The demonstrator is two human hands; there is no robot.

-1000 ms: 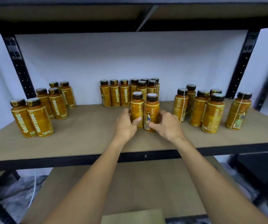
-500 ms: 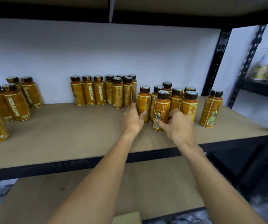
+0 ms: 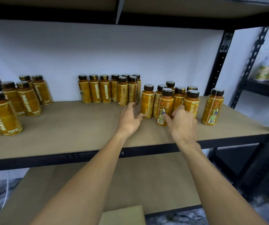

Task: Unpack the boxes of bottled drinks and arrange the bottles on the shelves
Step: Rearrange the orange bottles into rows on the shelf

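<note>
On the shelf (image 3: 75, 127), heading a cluster of its fellows, the front bottle (image 3: 165, 108) stands upright. Our right hand (image 3: 181, 122) lies against its lower right side, thumb on the label; we cannot tell whether that grip is clamped on it. Just left of that bottle our left hand (image 3: 129, 120) has its grip apart, thumb by the neighbouring bottle (image 3: 147, 101). Farther left stands a row of bottles (image 3: 105, 91); to the right, a lone bottle (image 3: 212, 108).

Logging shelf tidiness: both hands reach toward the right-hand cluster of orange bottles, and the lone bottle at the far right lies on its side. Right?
No. The head view shows the lone bottle standing upright, cap on top. The left hand and right hand do reach toward the cluster.
</note>
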